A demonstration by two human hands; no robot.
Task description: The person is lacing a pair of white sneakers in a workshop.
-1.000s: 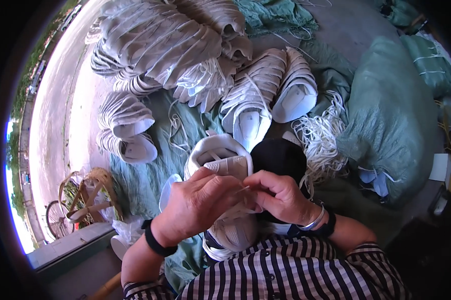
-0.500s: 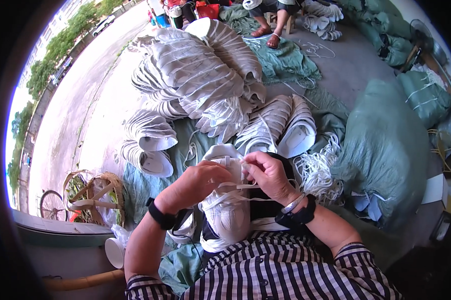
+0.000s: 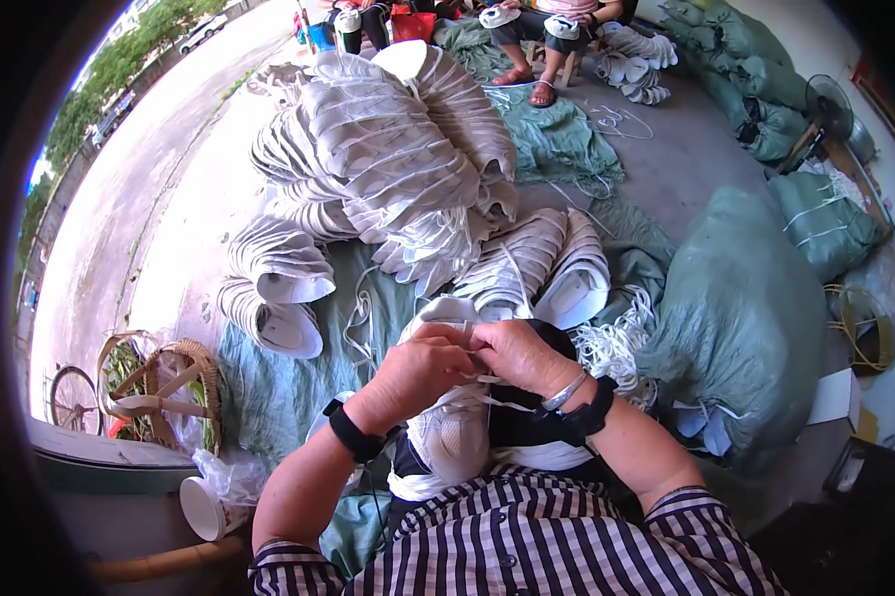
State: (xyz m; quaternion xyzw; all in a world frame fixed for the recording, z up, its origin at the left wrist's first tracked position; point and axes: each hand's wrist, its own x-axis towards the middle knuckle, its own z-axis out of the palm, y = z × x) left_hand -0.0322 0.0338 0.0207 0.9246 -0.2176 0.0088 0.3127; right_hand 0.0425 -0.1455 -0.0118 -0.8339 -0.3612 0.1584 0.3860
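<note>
Left hand (image 3: 417, 372) and right hand (image 3: 525, 356) meet over a white shoe (image 3: 449, 437) held close before a striped shirt (image 3: 512, 541), its toe toward the wearer.

The fingers of both hands are bent and drawn together above the shoe's opening, beside a white lace (image 3: 510, 402); the fingertips overlap, so which hand pinches it cannot be told. Black bands circle both wrists, a silver bracelet (image 3: 566, 390) the right. Beyond the shoe, nested pale shoes (image 3: 378, 149) lie in heaped rows, some on a green sheet (image 3: 254, 382); to the right, a tangle of white laces (image 3: 616, 338) touches a bulging green sack (image 3: 750, 308).
</note>
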